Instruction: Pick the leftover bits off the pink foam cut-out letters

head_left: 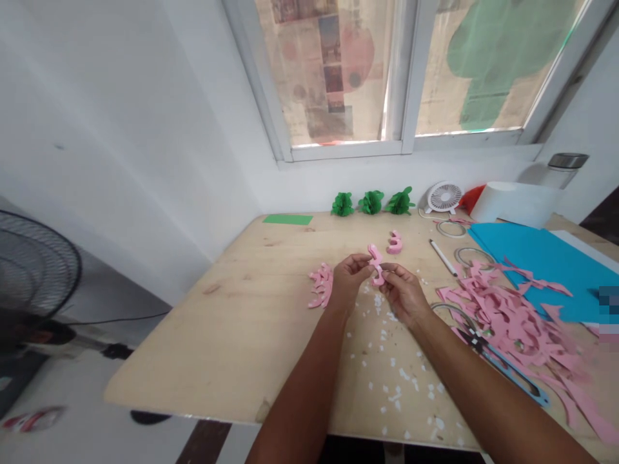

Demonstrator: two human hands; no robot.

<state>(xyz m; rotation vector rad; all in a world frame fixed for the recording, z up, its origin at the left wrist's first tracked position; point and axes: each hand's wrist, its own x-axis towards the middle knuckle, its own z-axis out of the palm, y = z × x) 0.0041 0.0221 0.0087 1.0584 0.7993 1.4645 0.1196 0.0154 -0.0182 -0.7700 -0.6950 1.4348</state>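
Note:
Between both hands, above the wooden table (242, 322), is a small curvy pink paper cutout (374, 251). My left hand (354, 274) pinches it from the left, with thumb and forefinger at its middle. On the other side my right hand (403, 290) grips its lower end in the fingertips. A similar pink cutout (395, 242) lies just beyond my right hand. Left of my left wrist rests a pile of pink cutouts (322, 283), partly hidden by that hand. Tiny white paper scraps (399, 380) are scattered between my forearms.
At right lie pink paper offcuts (512, 309), scissors (517, 374), tape rings (474, 258), a white pen (442, 258) and blue sheets (556, 270). Along the wall stand green paper shapes (371, 202) and a small white fan (443, 196). A green strip (287, 220) lies at back left.

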